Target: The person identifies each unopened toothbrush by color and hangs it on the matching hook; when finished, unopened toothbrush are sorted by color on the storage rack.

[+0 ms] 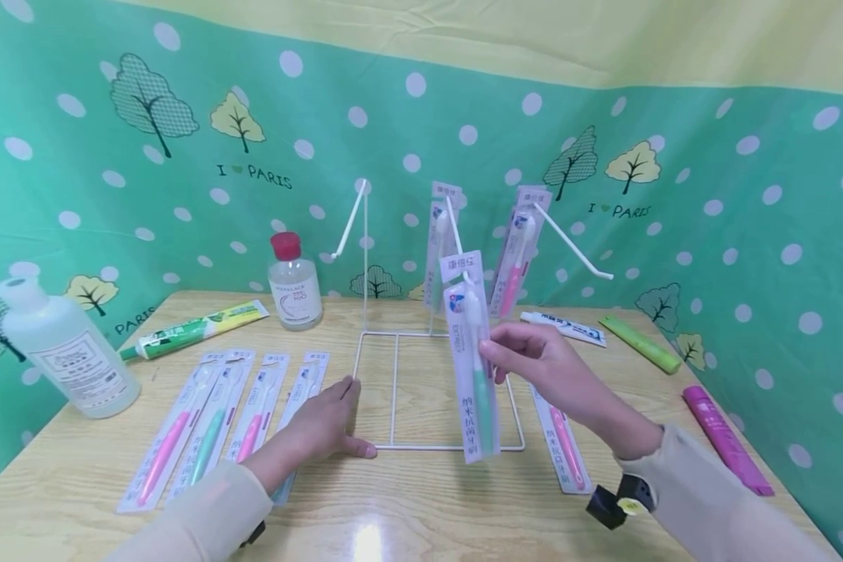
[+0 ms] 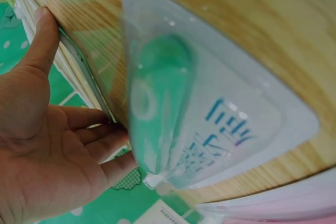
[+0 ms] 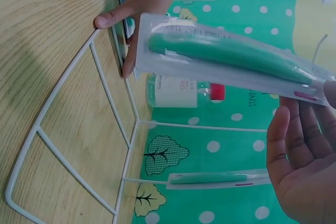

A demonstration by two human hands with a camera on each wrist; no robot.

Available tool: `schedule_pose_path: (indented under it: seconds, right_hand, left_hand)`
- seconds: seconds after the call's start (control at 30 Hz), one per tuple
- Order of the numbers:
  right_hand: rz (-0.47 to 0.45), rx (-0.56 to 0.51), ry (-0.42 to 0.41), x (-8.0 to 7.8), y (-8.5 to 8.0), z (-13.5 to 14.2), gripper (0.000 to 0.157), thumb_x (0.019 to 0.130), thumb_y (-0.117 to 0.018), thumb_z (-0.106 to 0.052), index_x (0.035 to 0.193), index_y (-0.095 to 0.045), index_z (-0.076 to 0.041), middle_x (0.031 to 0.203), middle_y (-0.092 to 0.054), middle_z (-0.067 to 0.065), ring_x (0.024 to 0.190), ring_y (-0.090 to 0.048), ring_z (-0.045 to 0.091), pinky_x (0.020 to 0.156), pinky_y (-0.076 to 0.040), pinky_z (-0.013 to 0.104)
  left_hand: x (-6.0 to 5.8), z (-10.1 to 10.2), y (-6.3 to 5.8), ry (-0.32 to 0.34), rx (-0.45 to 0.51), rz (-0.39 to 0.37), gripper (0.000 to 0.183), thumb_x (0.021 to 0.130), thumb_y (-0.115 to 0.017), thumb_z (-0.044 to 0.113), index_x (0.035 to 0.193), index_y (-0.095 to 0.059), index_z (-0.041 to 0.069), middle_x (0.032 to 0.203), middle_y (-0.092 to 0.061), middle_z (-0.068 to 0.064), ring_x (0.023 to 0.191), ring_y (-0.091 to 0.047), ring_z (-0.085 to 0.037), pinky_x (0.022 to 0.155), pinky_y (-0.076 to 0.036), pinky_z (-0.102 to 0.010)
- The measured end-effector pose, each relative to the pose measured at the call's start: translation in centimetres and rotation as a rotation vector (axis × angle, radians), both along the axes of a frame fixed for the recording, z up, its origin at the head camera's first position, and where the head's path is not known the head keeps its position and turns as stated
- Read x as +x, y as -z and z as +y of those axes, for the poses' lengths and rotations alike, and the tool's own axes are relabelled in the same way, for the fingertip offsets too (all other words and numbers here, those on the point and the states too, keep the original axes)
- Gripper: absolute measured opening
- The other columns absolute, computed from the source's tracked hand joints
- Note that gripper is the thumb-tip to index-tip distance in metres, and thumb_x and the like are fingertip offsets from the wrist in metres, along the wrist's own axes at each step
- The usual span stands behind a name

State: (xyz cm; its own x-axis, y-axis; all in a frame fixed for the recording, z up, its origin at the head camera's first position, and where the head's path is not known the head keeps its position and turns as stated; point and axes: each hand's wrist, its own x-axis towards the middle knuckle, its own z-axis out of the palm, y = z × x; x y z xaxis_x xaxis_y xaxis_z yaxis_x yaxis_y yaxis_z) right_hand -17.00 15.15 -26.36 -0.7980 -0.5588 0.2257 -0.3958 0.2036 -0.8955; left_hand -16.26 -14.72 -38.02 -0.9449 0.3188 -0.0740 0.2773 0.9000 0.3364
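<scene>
My right hand [image 1: 555, 367] pinches a packaged toothbrush [image 1: 472, 367] with a green handle by the pack's right edge. The pack hangs upright in front of the white wire rack [image 1: 442, 448], its top hole right at the middle hook's tip. My left hand [image 1: 323, 421] rests on the rack's front left corner, thumb by the front wire and fingers along the left wire. Behind, a green-handled toothbrush pack [image 1: 437, 234] hangs on the middle hook and pink-handled packs [image 1: 514, 261] on the right hook. The left hook [image 1: 350, 220] carries nothing.
Several toothbrush packs [image 1: 207, 437] lie left of the rack, and a pink one [image 1: 563, 449] lies right. Behind stand a red-capped bottle [image 1: 296, 293] and a white bottle [image 1: 77, 359]. Tubes lie around: green-yellow [image 1: 200, 330], white [image 1: 565, 328], green [image 1: 639, 343], magenta [image 1: 727, 441].
</scene>
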Motion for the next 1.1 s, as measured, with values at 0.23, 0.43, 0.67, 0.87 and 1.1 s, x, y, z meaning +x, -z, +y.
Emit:
schedule_pose_path:
  seconds: [0.23, 0.43, 0.67, 0.87, 1.1]
  right_hand:
    - [-0.072, 0.000, 0.072, -2.0, 0.5, -1.3, 0.029, 0.092, -0.054, -0.030, 0.106, -0.062, -0.007, 0.096, -0.062, 0.012, 0.088, -0.057, 0.027, 0.073, -0.052, 0.037]
    - [-0.077, 0.000, 0.128, -4.1, 0.7, -2.4, 0.036, 0.091, -0.053, -0.038, 0.107, -0.062, -0.008, 0.102, -0.061, 0.009, 0.095, -0.057, 0.024, 0.074, -0.051, 0.039]
    - [-0.074, -0.030, 0.207, -6.4, 0.6, -3.3, 0.040, 0.090, -0.053, -0.040, 0.111, -0.061, -0.007, 0.107, -0.058, 0.009, 0.097, -0.057, 0.024, 0.076, -0.051, 0.044]
    - [-0.089, -0.041, 0.269, -8.4, 0.5, -4.1, 0.041, 0.088, -0.055, -0.042, 0.111, -0.061, -0.009, 0.107, -0.060, 0.007, 0.096, -0.057, 0.023, 0.076, -0.051, 0.042]
    - [-0.124, -0.050, 0.309, -10.0, 0.4, -4.9, 0.042, 0.088, -0.055, -0.042, 0.116, -0.059, -0.011, 0.111, -0.061, 0.006, 0.099, -0.056, 0.022, 0.080, -0.050, 0.043]
  left_hand:
    - [0.0, 0.0, 0.0, -0.010, 0.010, 0.001, 0.109, 0.061, -0.075, 0.053, 0.137, -0.028, -0.009, 0.142, -0.024, -0.028, 0.129, -0.026, -0.040, 0.106, -0.026, -0.047]
    - [-0.1, 0.0, 0.1, -0.014, 0.007, 0.006, 0.108, 0.061, -0.075, 0.053, 0.137, -0.028, -0.008, 0.142, -0.025, -0.027, 0.129, -0.027, -0.040, 0.106, -0.026, -0.046]
    - [-0.2, 0.0, 0.2, -0.009, -0.007, 0.012, 0.108, 0.061, -0.074, 0.054, 0.137, -0.028, -0.009, 0.142, -0.026, -0.027, 0.129, -0.027, -0.039, 0.106, -0.026, -0.046]
    - [-0.2, 0.0, 0.2, -0.005, -0.017, 0.015, 0.109, 0.061, -0.074, 0.055, 0.137, -0.028, -0.009, 0.141, -0.026, -0.028, 0.129, -0.027, -0.039, 0.106, -0.026, -0.046]
    - [-0.1, -0.1, 0.3, -0.017, 0.000, 0.005, 0.109, 0.061, -0.074, 0.054, 0.137, -0.029, -0.008, 0.142, -0.026, -0.027, 0.129, -0.027, -0.039, 0.105, -0.027, -0.046]
